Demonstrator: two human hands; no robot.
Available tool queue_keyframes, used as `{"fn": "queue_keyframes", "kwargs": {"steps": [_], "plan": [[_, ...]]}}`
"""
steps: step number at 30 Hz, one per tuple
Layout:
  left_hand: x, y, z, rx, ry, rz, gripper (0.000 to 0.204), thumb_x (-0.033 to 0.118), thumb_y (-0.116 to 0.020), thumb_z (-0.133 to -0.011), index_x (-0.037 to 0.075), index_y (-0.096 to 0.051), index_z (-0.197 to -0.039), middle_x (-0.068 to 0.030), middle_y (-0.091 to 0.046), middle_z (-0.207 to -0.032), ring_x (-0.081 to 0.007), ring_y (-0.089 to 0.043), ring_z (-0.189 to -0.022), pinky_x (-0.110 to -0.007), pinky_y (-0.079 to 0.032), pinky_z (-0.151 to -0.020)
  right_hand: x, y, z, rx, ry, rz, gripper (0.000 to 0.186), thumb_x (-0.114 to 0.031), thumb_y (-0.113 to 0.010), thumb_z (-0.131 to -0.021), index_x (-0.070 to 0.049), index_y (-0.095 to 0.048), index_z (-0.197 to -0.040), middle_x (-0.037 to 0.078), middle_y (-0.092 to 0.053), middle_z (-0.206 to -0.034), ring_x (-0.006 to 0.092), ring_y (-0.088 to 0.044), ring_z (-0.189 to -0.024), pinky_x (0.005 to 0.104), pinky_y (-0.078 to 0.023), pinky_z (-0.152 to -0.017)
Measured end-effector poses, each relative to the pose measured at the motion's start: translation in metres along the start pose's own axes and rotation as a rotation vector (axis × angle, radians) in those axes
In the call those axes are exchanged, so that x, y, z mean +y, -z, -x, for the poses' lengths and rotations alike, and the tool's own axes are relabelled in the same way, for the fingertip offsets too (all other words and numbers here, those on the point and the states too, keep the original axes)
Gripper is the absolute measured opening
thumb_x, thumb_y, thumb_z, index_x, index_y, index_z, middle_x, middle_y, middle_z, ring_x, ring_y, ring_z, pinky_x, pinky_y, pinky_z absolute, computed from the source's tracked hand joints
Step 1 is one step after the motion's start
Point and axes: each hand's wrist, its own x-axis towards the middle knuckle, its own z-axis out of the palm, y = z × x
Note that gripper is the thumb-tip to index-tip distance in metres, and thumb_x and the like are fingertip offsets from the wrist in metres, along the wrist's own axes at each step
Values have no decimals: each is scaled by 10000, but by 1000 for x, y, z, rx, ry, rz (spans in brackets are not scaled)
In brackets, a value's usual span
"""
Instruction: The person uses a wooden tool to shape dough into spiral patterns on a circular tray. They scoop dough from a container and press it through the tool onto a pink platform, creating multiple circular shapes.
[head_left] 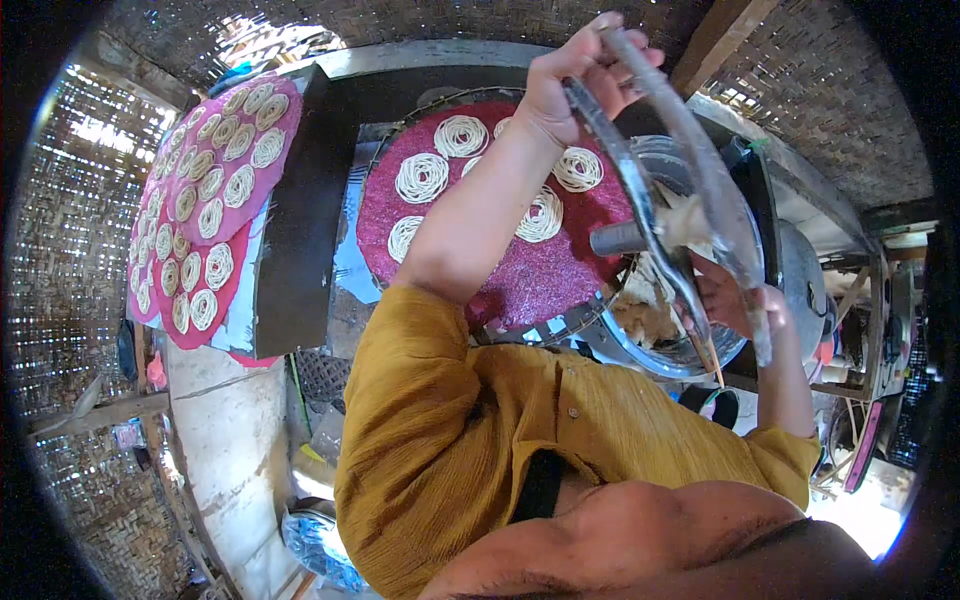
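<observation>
A hand press with two long, worn bars [625, 170] slants over a tub; a grey cylinder [618, 238] juts from one bar, and pale dough [685, 222] shows between the bars. Up at the far end, my left hand [590, 75] has its fingers about both bars. Toward the near end my right hand [728, 300] is closed round the bars, partly hidden by them. Below lies a round tray with a dark pink sheet [545, 280], bearing several coiled rounds of noodle-like strands [421, 178]. My left forearm covers part of it.
The metal tub [650, 362] beside the tray holds a lump of dough [645, 305]. At the left, pink sheets [232, 232] full of coiled rounds lie beyond a dark board [300, 230]. A large grey pot [800, 285] stands at the right. Woven walls surround the space.
</observation>
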Motion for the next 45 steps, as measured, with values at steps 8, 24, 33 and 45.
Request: {"fn": "queue_keyframes", "kwargs": {"steps": [8, 24, 33, 45], "plan": [[7, 40, 24, 121, -12, 241, 387, 499, -426, -817, 140, -570, -814, -131, -588, -922, -288, -583, -854, -420, -507, -668, 12, 2, -17, 205, -45, -39, 877, -424, -664, -572, 48, -319, -1225, 167, -461, -1131, 252, -494, -980, 377, -425, -814], [17, -2, 30, 7, -122, -71, 340, 520, -400, -829, 229, -576, -826, -23, -570, -862, -197, -515, -761, -237, -396, -479, -7, -24, 30, 414, 43, 434, 751, -376, -675, -444, 48, -519, -1045, 82, -578, -884, 157, -511, -801, 271, -392, -713], [50, -11, 23, -181, -136, -35, 337, 511, -393, -836, 229, -576, -838, -22, -562, -922, -223, -516, -845, -357, -460, -642, -38, -49, 9, 388, -10, 596, 738, -357, -690, -469, 69, -510, -1044, 95, -573, -905, 150, -503, -853, 271, -378, -785], [-11, -19, 44, 233, 171, 160, 422, 544, -480, -773, 158, -532, -933, -66, -538, -873, -205, -507, -823, -366, -443, -742, -10, -36, 39, 320, -36, 481, 786, -366, -694, -458, 83, -489, -1070, 97, -575, -934, 156, -510, -856, 258, -378, -791]]}}
